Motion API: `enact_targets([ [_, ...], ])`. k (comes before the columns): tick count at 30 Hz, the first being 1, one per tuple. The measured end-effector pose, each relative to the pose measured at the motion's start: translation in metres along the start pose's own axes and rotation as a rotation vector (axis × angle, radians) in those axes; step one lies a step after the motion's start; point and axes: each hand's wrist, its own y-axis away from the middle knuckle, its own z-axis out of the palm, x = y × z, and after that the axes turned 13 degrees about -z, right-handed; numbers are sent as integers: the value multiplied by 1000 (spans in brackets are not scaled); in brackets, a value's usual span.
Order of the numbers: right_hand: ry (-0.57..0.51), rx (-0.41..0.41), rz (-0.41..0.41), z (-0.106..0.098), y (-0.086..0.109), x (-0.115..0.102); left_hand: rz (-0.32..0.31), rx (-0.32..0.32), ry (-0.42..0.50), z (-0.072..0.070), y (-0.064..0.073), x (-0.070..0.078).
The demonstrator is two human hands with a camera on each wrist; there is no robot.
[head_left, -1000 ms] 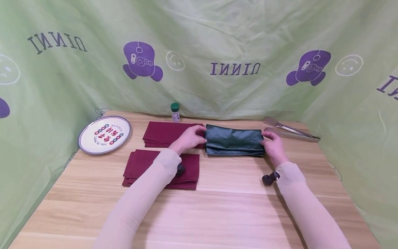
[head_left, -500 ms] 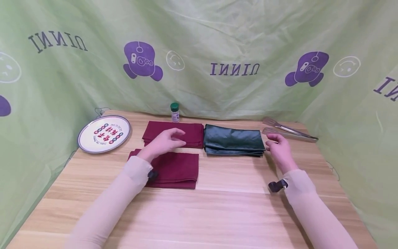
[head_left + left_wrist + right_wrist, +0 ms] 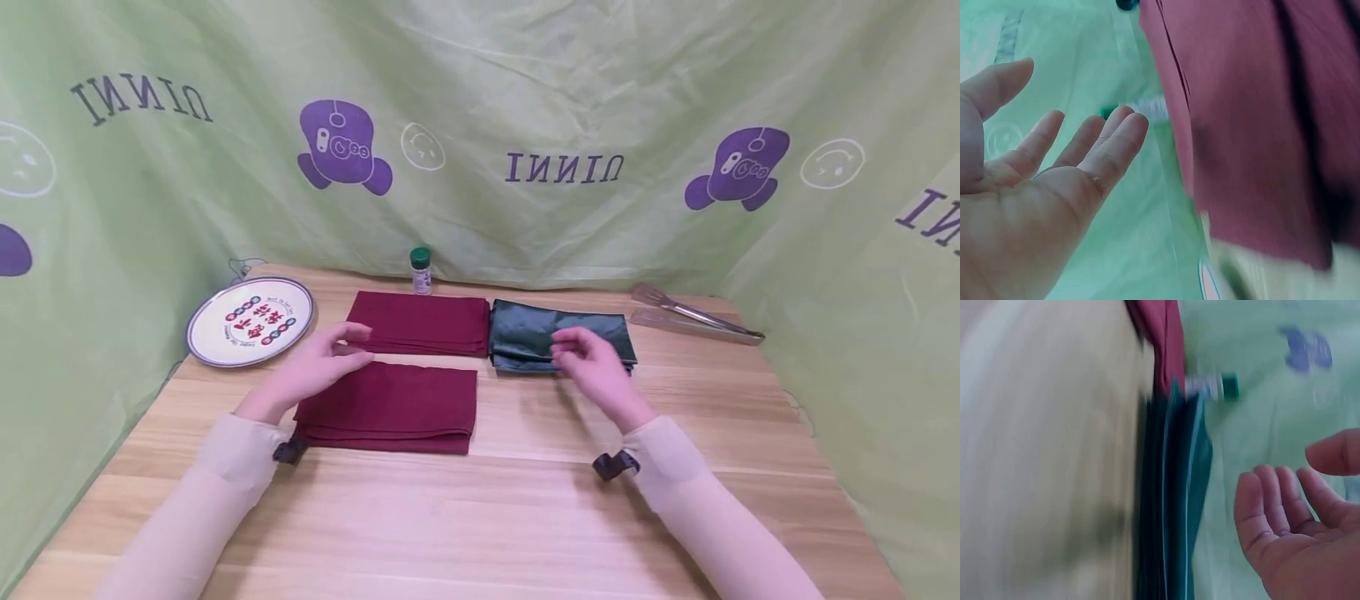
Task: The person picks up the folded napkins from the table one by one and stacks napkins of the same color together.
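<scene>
My left hand (image 3: 318,367) hovers at the left end of the two maroon folded cloths, its fingers loosely bent and holding nothing. In the left wrist view the palm and spread fingers of that left hand (image 3: 1054,169) show bare. The nearer maroon cloth (image 3: 397,408) lies flat in front of the farther maroon cloth (image 3: 420,321). A dark green folded cloth (image 3: 525,329) lies against the farther one's right end. My right hand (image 3: 592,371) overlaps the green cloth in the head view. Nothing sits between the relaxed fingers of the right hand (image 3: 1304,525) in the right wrist view.
An oval white plate (image 3: 225,321) with red lettering stands at the table's back left. A small green-capped bottle (image 3: 422,273) is behind the maroon cloths. Metal tongs (image 3: 697,317) lie at the back right. A light green printed curtain (image 3: 480,217) surrounds the wooden table (image 3: 525,517).
Both hands have let go of the green cloth's ends. The left hand has moved left across the maroon cloths; the right drew away rightward, then came back left over the green cloth.
</scene>
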Motion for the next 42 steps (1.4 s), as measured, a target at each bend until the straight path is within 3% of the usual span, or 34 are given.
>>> enact_targets([
  [6,194,-174,-73,52,0,-7,-47,75,-20,-26,27,-27],
  [14,307,-318,-66,90,-7,-6,-93,81,-49,-34,41,-54],
  [20,421,-369,-103,101,-11,-2,-120,50,-88,-31,40,-63],
  [26,530,-424,-123,107,-12,1,-94,49,-114,-29,41,-67],
  [33,638,-445,-186,112,-4,0,-102,15,-129,-23,44,-65],
  [37,652,-443,-204,115,1,-3,-104,-7,-104,-21,46,-66],
  [42,566,-411,-196,115,4,-5,-99,-20,-27,-20,46,-63],
])
